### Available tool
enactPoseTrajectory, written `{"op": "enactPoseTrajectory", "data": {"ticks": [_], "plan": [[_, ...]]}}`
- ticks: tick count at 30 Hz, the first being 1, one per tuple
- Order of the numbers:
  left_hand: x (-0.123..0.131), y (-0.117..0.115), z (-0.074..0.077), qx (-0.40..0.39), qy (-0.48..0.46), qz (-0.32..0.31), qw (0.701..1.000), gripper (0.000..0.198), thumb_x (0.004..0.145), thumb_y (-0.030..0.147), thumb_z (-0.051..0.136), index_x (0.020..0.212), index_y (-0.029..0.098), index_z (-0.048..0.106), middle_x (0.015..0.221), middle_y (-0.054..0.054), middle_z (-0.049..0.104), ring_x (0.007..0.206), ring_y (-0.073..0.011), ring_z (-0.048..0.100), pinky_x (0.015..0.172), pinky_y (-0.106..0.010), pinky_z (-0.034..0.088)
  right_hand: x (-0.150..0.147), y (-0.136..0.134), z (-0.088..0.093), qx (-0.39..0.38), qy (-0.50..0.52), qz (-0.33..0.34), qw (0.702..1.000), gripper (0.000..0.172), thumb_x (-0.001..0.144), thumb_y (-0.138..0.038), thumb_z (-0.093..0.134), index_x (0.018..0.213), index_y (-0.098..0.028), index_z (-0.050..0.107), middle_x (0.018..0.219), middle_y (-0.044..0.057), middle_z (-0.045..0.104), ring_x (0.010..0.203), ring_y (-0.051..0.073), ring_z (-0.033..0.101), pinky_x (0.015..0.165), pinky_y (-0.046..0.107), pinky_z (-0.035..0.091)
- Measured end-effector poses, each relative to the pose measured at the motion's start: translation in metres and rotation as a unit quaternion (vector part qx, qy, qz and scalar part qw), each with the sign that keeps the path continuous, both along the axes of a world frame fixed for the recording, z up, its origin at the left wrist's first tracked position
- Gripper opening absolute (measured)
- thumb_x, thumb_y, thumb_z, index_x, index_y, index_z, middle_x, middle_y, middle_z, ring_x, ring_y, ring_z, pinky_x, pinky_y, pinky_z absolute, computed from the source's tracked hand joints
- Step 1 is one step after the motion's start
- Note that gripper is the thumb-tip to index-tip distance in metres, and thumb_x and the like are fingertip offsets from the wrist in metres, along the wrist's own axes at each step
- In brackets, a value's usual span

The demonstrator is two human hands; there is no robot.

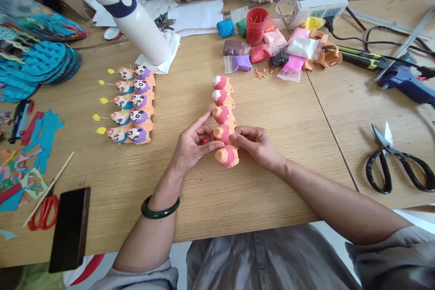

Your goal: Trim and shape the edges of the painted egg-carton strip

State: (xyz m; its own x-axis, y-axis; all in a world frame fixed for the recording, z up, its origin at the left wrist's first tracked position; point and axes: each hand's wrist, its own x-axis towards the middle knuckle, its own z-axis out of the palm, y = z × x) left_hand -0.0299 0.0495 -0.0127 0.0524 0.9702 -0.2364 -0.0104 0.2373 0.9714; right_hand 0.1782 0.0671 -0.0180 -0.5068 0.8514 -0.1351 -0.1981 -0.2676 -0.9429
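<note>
A strip of orange egg carton point(223, 115) stands in the middle of the table, its row of bumps coated with pink clay. The two farthest bumps carry white tips; the nearer ones show bare orange tips. My left hand point(193, 142) grips the strip's left side, index finger and thumb against it. A small red bit of clay point(205, 141) sits by its curled fingers. From the right, my right hand point(260, 146) pinches the strip's edge between thumb and fingers. Further left, a double-row egg carton piece point(152, 115) bears painted faces with yellow-tipped sticks.
Bagged coloured clay point(260, 53) surrounds a red cup point(257, 25) at the back. A white bottle point(142, 31) stands back left. Black-handled scissors point(387, 147) and a blue glue gun point(404, 79) lie right. A phone point(70, 224) and red scissors point(45, 213) lie left.
</note>
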Motion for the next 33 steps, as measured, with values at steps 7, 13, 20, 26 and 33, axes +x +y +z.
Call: {"op": "enactPoseTrajectory", "data": {"ticks": [7,13,20,26,33], "plan": [[-0.001,-0.003,-0.002,0.027,0.039,-0.013,0.999,0.105,0.065,0.036,0.099,0.158,0.022,0.053,0.078,0.004,0.070,0.067,-0.0104,0.061,0.062,-0.022,0.049,0.000,-0.001,0.001,0.014,-0.011,0.011,1.000,0.047,0.087,-0.060,0.074,0.069,-0.019,0.058,0.070,-0.002,0.050,0.067,0.012,0.042,0.063,0.029,0.036],[-0.003,-0.005,-0.003,0.106,0.139,-0.020,0.984,0.107,0.063,0.029,0.099,0.159,0.024,0.053,0.074,0.007,0.067,0.060,-0.0070,0.053,0.059,-0.020,0.047,-0.001,-0.003,-0.001,0.034,-0.028,0.025,0.999,0.051,0.086,-0.065,0.075,0.072,-0.018,0.060,0.072,-0.001,0.052,0.066,0.012,0.044,0.061,0.029,0.035],[-0.004,-0.001,-0.004,0.071,0.032,-0.020,0.997,0.111,0.063,0.045,0.100,0.160,0.023,0.051,0.074,0.004,0.069,0.059,-0.0091,0.055,0.054,-0.022,0.043,-0.001,-0.002,0.000,0.031,-0.022,0.015,0.999,0.051,0.087,-0.064,0.073,0.070,-0.020,0.055,0.069,-0.002,0.048,0.067,0.013,0.041,0.064,0.030,0.035],[-0.003,-0.001,-0.002,-0.006,-0.012,0.016,1.000,0.098,0.075,0.062,0.089,0.156,0.018,0.056,0.069,0.004,0.062,0.050,-0.0066,0.044,0.046,-0.023,0.034,0.001,0.003,-0.004,-0.015,0.021,-0.016,1.000,0.048,0.083,-0.060,0.078,0.070,-0.020,0.057,0.070,-0.003,0.049,0.067,0.012,0.041,0.064,0.029,0.034],[0.006,-0.003,0.001,-0.053,-0.026,-0.022,0.998,0.109,0.064,0.053,0.098,0.158,0.022,0.053,0.089,-0.003,0.074,0.071,-0.0140,0.066,0.057,-0.022,0.047,0.003,0.002,-0.003,-0.020,0.035,-0.004,0.999,0.044,0.085,-0.054,0.079,0.069,-0.019,0.059,0.069,-0.003,0.049,0.065,0.011,0.040,0.064,0.028,0.036]]}}
